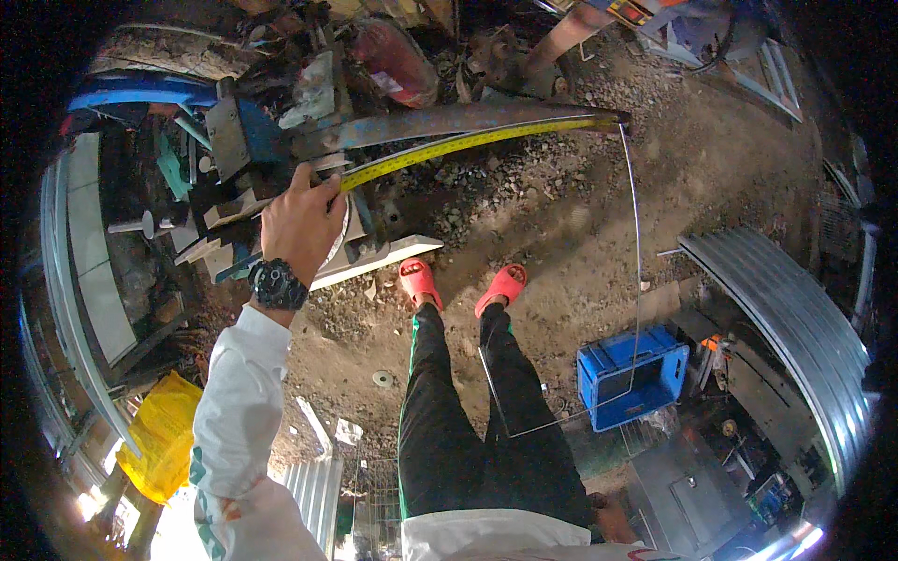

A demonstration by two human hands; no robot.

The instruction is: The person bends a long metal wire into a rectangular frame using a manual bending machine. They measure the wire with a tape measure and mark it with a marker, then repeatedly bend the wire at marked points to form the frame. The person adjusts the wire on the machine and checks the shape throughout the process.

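My left hand [304, 220], a black watch on its wrist, is closed on a yellow measuring tape [440, 154]. The tape stretches rightward, just below a rusty metal bar [412, 126] with blue paint traces, to the bar's far-right end. A thin bent metal rod [637, 224] drops from that end, passes in front of a blue crate, and turns back toward my legs. Low in the picture, beside my right thigh, part of my right hand [613, 519] shows in shadow; its fingers cannot be made out.
The blue crate [603, 374] stands on the dirt floor at right. Beyond it lie corrugated metal sheets [786, 327] and a grey metal box [687, 491]. Metal pieces [234, 210] crowd the left, above a yellow sack [164, 435]. A red cylinder [398, 61] lies at the back.
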